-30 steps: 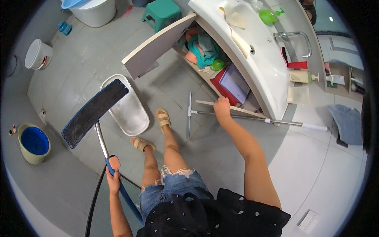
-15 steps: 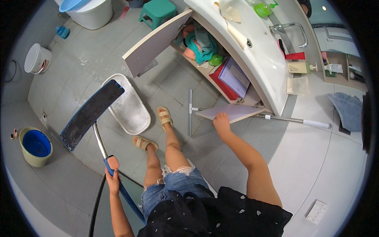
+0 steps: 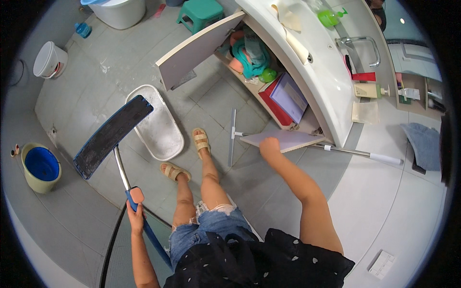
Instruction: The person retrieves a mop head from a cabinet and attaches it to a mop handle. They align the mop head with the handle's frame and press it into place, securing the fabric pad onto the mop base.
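Observation:
My left hand point(image 3: 136, 217) is wrapped round the blue handle of a flat mop point(image 3: 114, 137), just below its orange button. The mop's wide black head is held up, overlapping the left rim of a white plastic basin point(image 3: 169, 137) in the picture. My right hand point(image 3: 270, 146) is closed on the top edge of the nearer cabinet door point(image 3: 293, 138), which stands open under the sink; part of the fingers is hidden. Behind that door a long-handled squeegee point(image 3: 232, 139) lies on the floor, its pole passing under the door.
Inside the cabinet are a teal cloth point(image 3: 252, 62), a green bottle point(image 3: 267, 75) and red and purple folders point(image 3: 289, 98). The farther door point(image 3: 199, 50) juts out, open. A green stool point(image 3: 199, 14), a white bucket point(image 3: 49, 60) and a yellow pail point(image 3: 42, 170) stand around.
The view has shifted and tilted slightly. Both hands keep their holds, and the mop and the cabinet door look much the same.

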Tool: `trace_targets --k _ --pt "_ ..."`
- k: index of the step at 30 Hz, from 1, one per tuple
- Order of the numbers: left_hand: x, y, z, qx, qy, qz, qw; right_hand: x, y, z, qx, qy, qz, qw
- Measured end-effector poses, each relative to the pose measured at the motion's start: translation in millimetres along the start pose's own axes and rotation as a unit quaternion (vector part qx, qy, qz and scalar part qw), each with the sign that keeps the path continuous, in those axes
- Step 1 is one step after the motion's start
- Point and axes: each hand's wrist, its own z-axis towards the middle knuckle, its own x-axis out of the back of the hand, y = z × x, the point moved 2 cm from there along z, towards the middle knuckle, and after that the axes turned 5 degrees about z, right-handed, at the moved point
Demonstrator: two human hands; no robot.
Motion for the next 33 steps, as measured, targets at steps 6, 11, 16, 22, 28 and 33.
trace_targets --k 6,11,16,22,28,33 --pt "-4 5 0 -0.002 -0.012 -0.007 1.000 46 0 16 0.022 -0.107 -0.008 0.994" --pt "-11 0 4 -0.011 -0.020 -0.003 1.000 54 -4 12 0.004 -0.112 -0.011 0.994" --pt "-12 -9 10 0.002 -0.015 -0.008 1.000 62 -11 9 0.003 -0.124 -0.016 0.992" --pt "-10 -17 14 -0.008 -0.006 0.011 1.000 38 -7 49 -0.001 -0.129 -0.002 0.992" --pt "-13 -9 6 -0.002 0.009 0.018 1.000 22 21 113 -0.007 -0.197 -0.006 0.980" --pt "-26 -11 12 0.039 0.029 0.014 0.999 32 64 167 -0.050 -0.213 0.049 0.975"
